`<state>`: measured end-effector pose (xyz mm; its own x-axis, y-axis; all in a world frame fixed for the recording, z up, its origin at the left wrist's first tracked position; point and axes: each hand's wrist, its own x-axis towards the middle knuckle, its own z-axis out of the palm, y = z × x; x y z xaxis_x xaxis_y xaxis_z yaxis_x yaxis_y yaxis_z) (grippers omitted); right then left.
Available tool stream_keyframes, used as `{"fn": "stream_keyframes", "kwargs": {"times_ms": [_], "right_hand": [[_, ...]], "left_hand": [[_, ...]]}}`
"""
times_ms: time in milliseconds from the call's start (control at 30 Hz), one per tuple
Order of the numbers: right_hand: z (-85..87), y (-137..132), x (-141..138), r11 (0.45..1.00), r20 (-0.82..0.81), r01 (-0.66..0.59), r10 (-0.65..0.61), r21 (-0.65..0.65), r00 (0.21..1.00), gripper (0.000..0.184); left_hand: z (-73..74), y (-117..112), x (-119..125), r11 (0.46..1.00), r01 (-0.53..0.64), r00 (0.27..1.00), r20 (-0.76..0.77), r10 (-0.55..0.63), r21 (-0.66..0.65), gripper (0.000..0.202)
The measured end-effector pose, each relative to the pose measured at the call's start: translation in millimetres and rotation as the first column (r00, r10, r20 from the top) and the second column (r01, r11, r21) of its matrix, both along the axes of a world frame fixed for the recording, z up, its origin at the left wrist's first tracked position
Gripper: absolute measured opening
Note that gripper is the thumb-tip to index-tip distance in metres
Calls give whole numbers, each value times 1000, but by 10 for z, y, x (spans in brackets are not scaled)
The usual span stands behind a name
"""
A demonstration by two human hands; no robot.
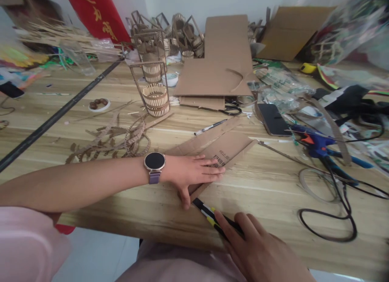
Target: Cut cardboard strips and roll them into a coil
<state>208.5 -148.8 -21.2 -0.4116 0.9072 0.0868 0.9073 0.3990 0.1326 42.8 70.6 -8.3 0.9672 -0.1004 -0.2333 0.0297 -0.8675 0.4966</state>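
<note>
My left hand [194, 174] lies flat with fingers stretched out on a brown cardboard piece [217, 146] near the table's front edge, pressing it down; a round black watch is on that wrist. My right hand [258, 249] is closed around a black and yellow utility knife [209, 214], whose tip rests at the cardboard's near edge, just beside my left thumb. The cardboard carries dark printed letters close to my left fingertips.
A pen [210, 127], a phone [272, 119], a blue glue gun [319, 146] with black cable [331, 227], scissors and larger cardboard sheets [221, 63] lie beyond. Small woven cardboard baskets [155, 99] and leaf-shaped scraps [103, 142] stand left of centre. A black bar [54, 118] crosses the wooden table [273, 193].
</note>
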Motion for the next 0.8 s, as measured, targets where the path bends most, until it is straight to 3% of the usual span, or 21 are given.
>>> {"fn": "stream_keyframes", "kwargs": {"times_ms": [100, 233, 300, 633, 800], "right_hand": [[12, -34, 5, 1000, 26, -2, 2, -11, 1000, 52], [79, 44, -44, 1000, 46, 2, -1, -31, 999, 50], [98, 83, -63, 999, 36, 0, 1, -42, 999, 49], [48, 61, -104, 997, 30, -51, 53, -57, 998, 52], [203, 34, 11, 984, -28, -94, 90, -150, 996, 44]], "left_hand": [[48, -11, 14, 1000, -4, 999, -34, 4, -5, 115], [76, -42, 32, 998, -64, 998, -22, 64, 3, 70], [60, -64, 32, 995, -96, 995, 11, 96, 23, 59], [35, -112, 22, 988, -76, 997, -3, 78, 133, 63], [21, -106, 28, 985, -67, 997, -32, 73, 159, 63]]}}
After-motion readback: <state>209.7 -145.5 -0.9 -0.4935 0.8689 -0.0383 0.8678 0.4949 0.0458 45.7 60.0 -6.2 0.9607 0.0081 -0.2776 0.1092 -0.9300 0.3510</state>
